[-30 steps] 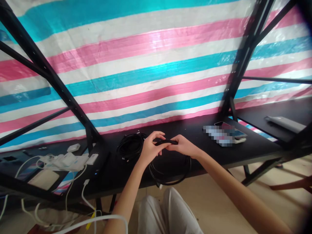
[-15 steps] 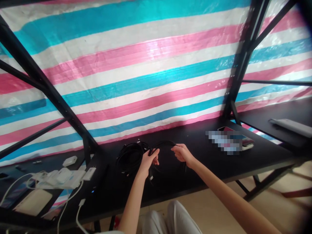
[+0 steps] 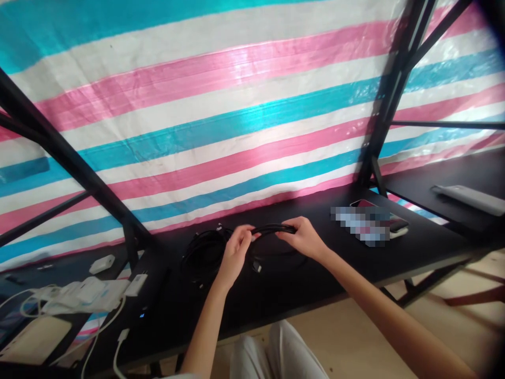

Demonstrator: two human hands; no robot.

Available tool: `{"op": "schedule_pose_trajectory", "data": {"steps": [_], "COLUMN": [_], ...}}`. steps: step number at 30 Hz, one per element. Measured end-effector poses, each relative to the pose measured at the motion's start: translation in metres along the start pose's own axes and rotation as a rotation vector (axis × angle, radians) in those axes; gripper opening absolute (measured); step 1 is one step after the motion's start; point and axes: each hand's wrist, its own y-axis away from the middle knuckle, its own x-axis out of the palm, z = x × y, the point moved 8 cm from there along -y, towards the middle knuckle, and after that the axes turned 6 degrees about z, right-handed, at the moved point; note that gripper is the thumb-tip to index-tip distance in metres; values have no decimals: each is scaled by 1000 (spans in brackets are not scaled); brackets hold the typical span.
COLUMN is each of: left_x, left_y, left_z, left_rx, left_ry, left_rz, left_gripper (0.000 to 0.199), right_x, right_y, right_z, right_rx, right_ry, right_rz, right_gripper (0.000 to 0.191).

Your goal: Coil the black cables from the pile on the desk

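Observation:
A looped black cable (image 3: 269, 229) is stretched between my two hands, just above the black table (image 3: 315, 273). My left hand (image 3: 238, 246) is closed around the left side of the loop. On the right side, my right hand (image 3: 303, 238) pinches the strands between thumb and fingers. A pale connector (image 3: 257, 267) hangs below the loop, near my left hand. Left of that hand lies a pile of coiled black cables (image 3: 203, 250) with several small metal-tipped ends. Part of the pile is hidden behind my left hand.
At the left, a white power strip (image 3: 84, 296) holds several chargers and white cords. A white cable plug (image 3: 123, 333) rests on the table's near left. Phones (image 3: 398, 225) lie at the right beside a pixelated patch. Black metal frames (image 3: 379, 126) rise on both sides before a striped tarp (image 3: 236, 116).
My right hand has turned over the loop and now grips it from above, with the strands gathered together. My left hand has shifted slightly left and up.

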Motion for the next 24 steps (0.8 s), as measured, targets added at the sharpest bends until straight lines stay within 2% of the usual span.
{"op": "schedule_pose_trajectory", "data": {"steps": [2, 3, 5, 6, 7, 9, 12, 14, 16, 18, 22, 24], "left_x": [-13, -20, -27, -23, -15, 7, 31, 31, 22, 14, 7, 2], "left_y": [5, 11, 26, 36, 43, 51, 53, 52, 51, 49, 52, 61], "left_z": [-3, 5, 38, 63, 80, 101, 105, 100, 94, 88, 76, 70], "left_rx": [87, 67, -98, -252, -332, -411, -369, -323, -293, -249, -161, -135], "left_ry": [-22, -7, 88, 205, 253, 355, 533, 552, 451, 294, 1, -132], "left_rz": [-173, -290, -498, -560, -562, -474, -342, -367, -422, -436, -381, -403], "left_gripper": [57, 69, 86, 91, 90, 76, 61, 55, 47, 39, 32, 36], "right_x": [-7, -8, -4, 1, 8, 24, 50, 64, 70, 67, 37, 28], "right_y": [4, 6, 12, 14, 16, 20, 27, 33, 37, 36, 26, 23], "right_z": [0, -7, -27, -36, -44, -53, -56, -54, -53, -52, -41, -27], "right_rx": [-25, -2, 67, 98, 120, 155, 211, 244, 254, 237, 125, 42], "right_ry": [-98, -181, -334, -390, -429, -484, -524, -510, -475, -423, -257, -158], "right_rz": [-93, -133, -177, -173, -152, -71, 124, 259, 338, 337, 135, 107], "right_gripper": [29, 32, 36, 38, 39, 41, 43, 44, 45, 44, 28, 21]}}
